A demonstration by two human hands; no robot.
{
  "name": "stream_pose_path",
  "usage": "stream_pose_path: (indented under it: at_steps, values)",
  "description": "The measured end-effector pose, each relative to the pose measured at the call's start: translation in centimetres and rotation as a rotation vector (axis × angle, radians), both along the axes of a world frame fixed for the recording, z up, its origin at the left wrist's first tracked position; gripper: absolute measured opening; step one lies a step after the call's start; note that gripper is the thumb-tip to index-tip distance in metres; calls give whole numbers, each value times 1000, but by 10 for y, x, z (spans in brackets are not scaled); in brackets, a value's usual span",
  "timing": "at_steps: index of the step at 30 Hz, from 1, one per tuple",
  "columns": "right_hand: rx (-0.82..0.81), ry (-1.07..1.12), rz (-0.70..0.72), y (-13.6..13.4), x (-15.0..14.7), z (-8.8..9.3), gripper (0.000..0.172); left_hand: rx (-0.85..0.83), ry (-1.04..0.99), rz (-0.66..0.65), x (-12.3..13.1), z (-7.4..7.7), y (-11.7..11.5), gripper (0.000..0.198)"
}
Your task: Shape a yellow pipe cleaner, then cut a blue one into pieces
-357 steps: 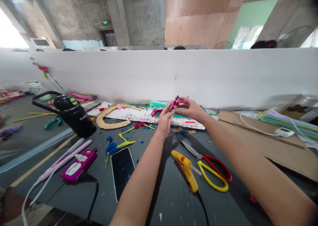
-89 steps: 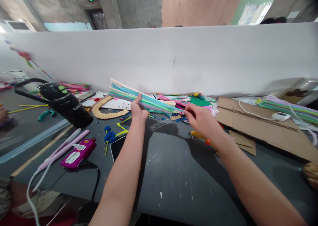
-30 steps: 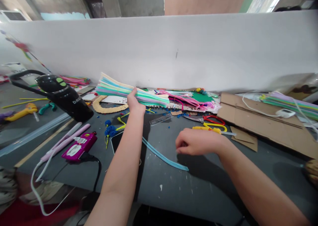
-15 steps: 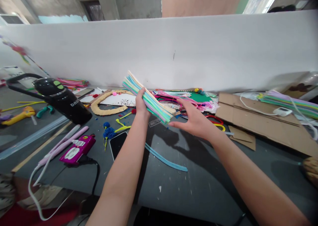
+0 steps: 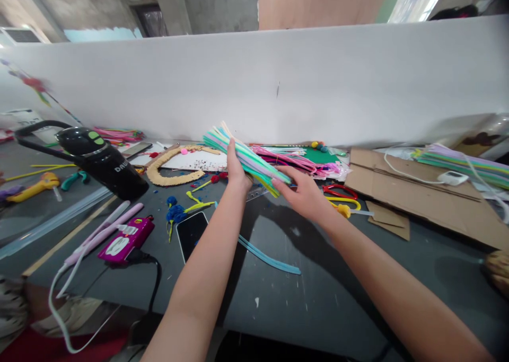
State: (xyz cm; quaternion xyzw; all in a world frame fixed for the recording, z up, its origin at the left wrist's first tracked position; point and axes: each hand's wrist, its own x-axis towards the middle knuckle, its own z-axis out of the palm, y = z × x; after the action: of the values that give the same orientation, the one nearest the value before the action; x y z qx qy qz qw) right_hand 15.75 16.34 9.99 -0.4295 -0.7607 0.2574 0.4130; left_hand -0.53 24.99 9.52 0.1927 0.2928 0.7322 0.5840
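My left hand (image 5: pixel 237 172) is closed round a thick bundle of pastel pipe cleaners (image 5: pixel 247 158), held above the dark table. The bundle slants from upper left down to the right. My right hand (image 5: pixel 301 191) touches the bundle's lower right end, fingers curled against the tips. A single light blue pipe cleaner (image 5: pixel 267 256) lies flat on the table just below my hands. A black phone (image 5: pixel 191 234) lies left of it, partly behind my left forearm.
A black handheld vacuum (image 5: pixel 95 159) and a pink glue gun (image 5: pixel 126 239) with cable lie at left. Red-and-yellow scissors (image 5: pixel 340 195), loose pink pipe cleaners (image 5: pixel 302 163), cardboard sheets (image 5: pixel 421 203) and another pastel bundle (image 5: pixel 465 171) lie right. A white partition wall (image 5: pixel 278 81) runs along the back.
My right hand left the blue pipe cleaner on the table and came up to the bundle's lower end. My left hand tilted the bundle and shifted it slightly right.
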Motion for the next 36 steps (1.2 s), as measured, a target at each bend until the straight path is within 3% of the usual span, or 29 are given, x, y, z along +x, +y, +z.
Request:
stream_pose_path:
  at_steps: [3,7,9,12,15,20,30,36]
  values:
    - [-220,206,27,6,2,1,42,99,-15,-134,5,6,-7,41]
    - [-381,350,101,10,1,0,45,142,-24,-117,10,7,-9,28]
    - [-327,317,42,10,2,-2,45,142,-18,-78,9,5,-7,24]
    - [-25,240,-180,10,5,-2,42,84,-20,65,5,1,-1,22]
    - [244,122,-276,7,9,1,22,17,-37,220,2,-1,3,28]
    - [259,-29,-70,5,7,0,12,-19,-34,291,4,0,3,28]
    - [320,-273,-276,11,9,-9,17,13,35,243,16,-4,1,33]
    - [272,-328,-299,10,8,-8,15,13,77,199,20,-8,1,45]
